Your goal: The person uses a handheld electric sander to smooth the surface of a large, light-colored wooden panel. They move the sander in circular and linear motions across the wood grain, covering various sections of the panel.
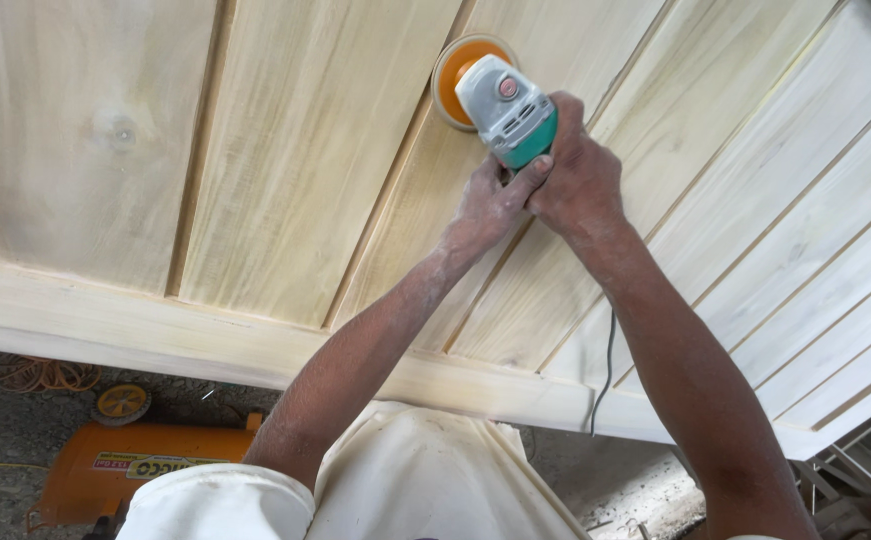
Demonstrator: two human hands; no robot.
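A pale wooden panel door [295,170] of long grooved boards lies flat in front of me. On it rests a hand-held disc sander [500,100] with a grey and green body and an orange disc. My right hand [580,175] grips the sander's body from the right. Just below the tool, my left hand [490,205] clasps its rear end against the right hand. Both forearms are dusted with pale wood powder. The sander's black cord [605,370] runs back over the door's near edge.
The door's near frame rail [135,325] crosses the view. Under it, on the gravel floor at lower left, lies an orange tank with a yellow wheel [130,455] and coiled orange cable [40,375]. Metal framing [855,460] shows at the lower right.
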